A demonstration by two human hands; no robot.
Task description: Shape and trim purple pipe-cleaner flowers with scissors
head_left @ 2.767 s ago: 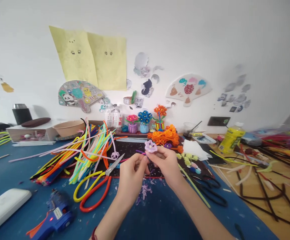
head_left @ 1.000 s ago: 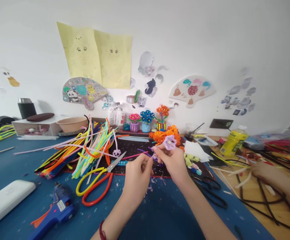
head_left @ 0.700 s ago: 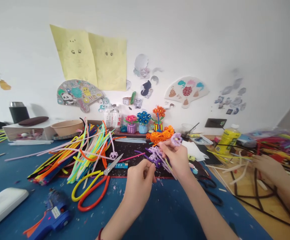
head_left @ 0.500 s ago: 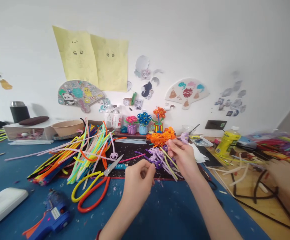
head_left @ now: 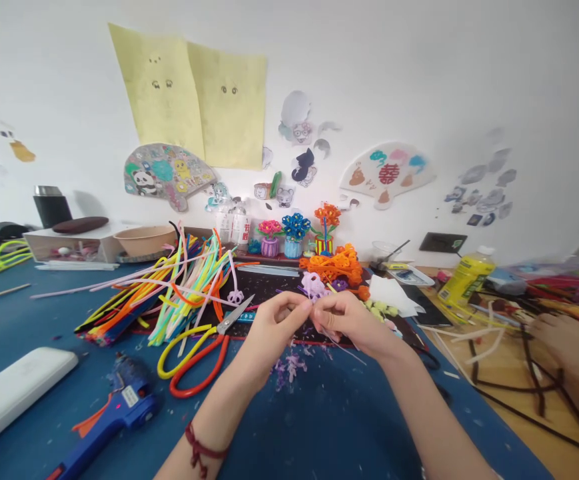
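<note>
My left hand (head_left: 280, 327) and my right hand (head_left: 354, 323) meet above the front of the dark mat, fingertips pinched together. A lilac pipe-cleaner flower (head_left: 314, 285) shows just above the fingertips, both hands closed at its base; the gripped part is hidden. A thin pale strand (head_left: 352, 353) trails below my right hand. Beyond them lie a pile of orange pipe-cleaner flowers (head_left: 336, 265) and a dark purple one (head_left: 339, 285). Purple fuzz scraps (head_left: 289, 368) lie on the blue tabletop under my hands. Scissors (head_left: 219, 331) with yellow and red handles rest left of my left hand.
Bundled pipe cleaners (head_left: 189, 287) spread at left. A blue glue gun (head_left: 124, 400) and a white case (head_left: 16, 393) lie at front left. Potted pipe-cleaner flowers (head_left: 294, 233) stand by the wall. Right are a yellow bottle (head_left: 466, 273) and another person's hand (head_left: 559, 337).
My hands, apart before, have come together; the right moved left and down, the left moved slightly up. The lilac flower now shows above both hands. The view has shifted slightly.
</note>
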